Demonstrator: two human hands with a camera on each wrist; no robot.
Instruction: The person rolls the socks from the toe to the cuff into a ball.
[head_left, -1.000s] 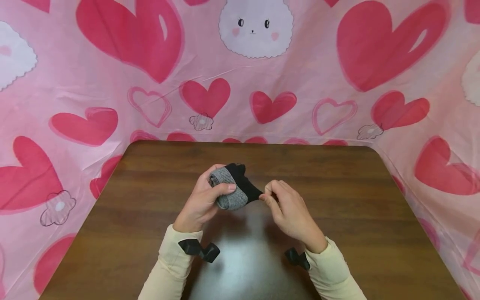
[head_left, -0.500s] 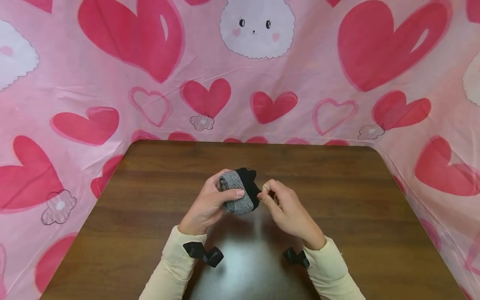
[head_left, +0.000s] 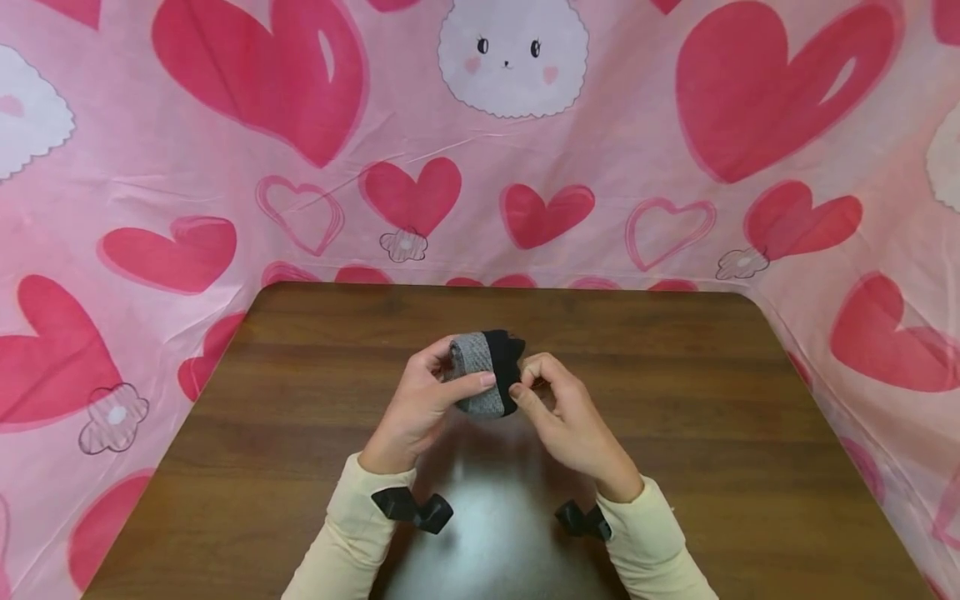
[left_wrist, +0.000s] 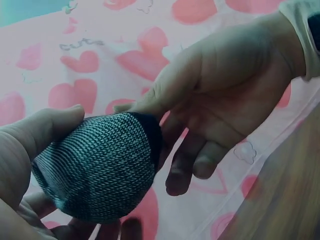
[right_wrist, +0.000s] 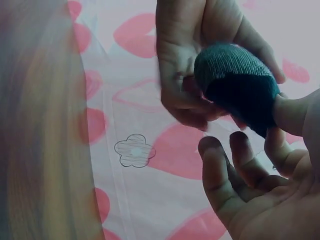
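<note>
A rolled-up sock (head_left: 477, 358), grey knit with a black end, is held above the table between both hands. My left hand (head_left: 408, 400) grips the grey part, thumb across the near face and fingers behind it. At the black edge, my right hand (head_left: 566, 417) pinches the fabric between thumb and forefinger. The grey ribbed side of the sock (left_wrist: 105, 165) faces the left wrist view, where the right hand's other fingers hang loosely below. From the right wrist, the black part of the sock (right_wrist: 245, 100) shows stretched toward the right thumb.
A brown wooden table (head_left: 300, 467) lies under the hands, with a bright reflection near its front. Behind it and along its sides hangs a pink cloth (head_left: 480, 208) printed with hearts. Black wrist-worn devices (head_left: 412, 510) stick out from both sleeves.
The stretched black point of the sock has gone slack and drawn in to the roll. The left hand has moved right with the sock, closer to the right hand, which has shifted only slightly.
</note>
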